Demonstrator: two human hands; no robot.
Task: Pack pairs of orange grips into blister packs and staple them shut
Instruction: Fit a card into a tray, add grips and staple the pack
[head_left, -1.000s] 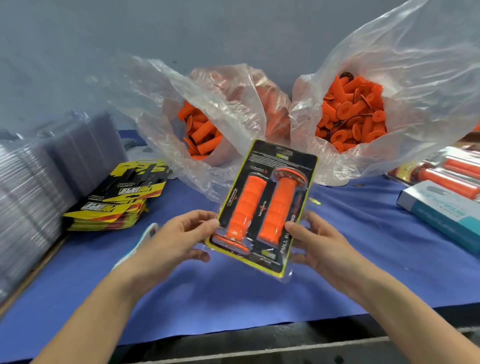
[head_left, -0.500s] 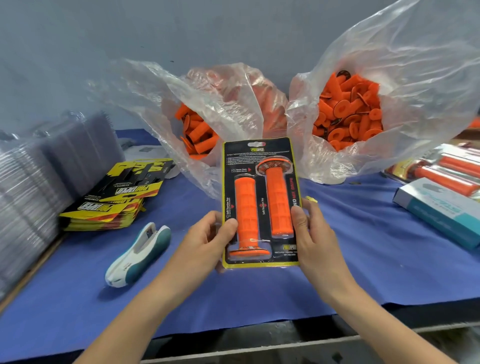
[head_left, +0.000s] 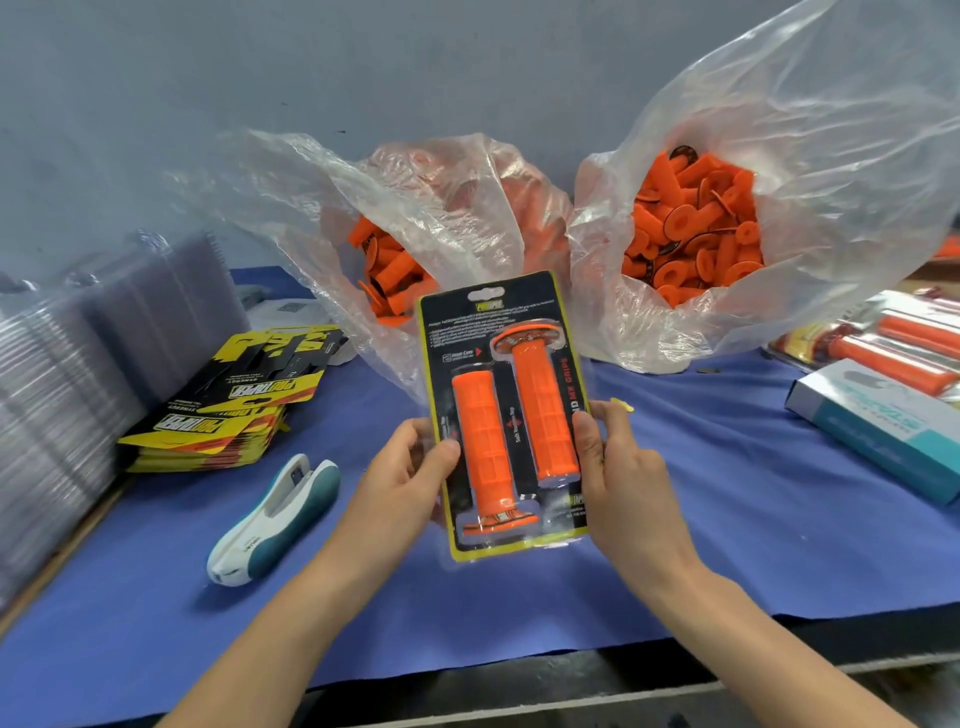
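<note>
A blister pack (head_left: 470, 322) with a black and yellow card holds two orange grips (head_left: 514, 431) side by side, upright above the blue table. My left hand (head_left: 402, 480) grips its left edge, thumb on the front. My right hand (head_left: 621, 478) pinches its right edge. A white and teal stapler (head_left: 272, 522) lies on the table left of my left hand.
Two clear plastic bags of loose orange grips (head_left: 691, 228) (head_left: 387, 270) stand at the back. Printed yellow cards (head_left: 228, 402) and stacked clear blister shells (head_left: 78, 353) are at the left. Finished packs (head_left: 898, 343) and a teal box (head_left: 883, 426) lie at the right.
The pack has turned from tilted to upright and my hands have slid up its sides. The stapler, hidden behind my left hand a second ago, is in plain view.
</note>
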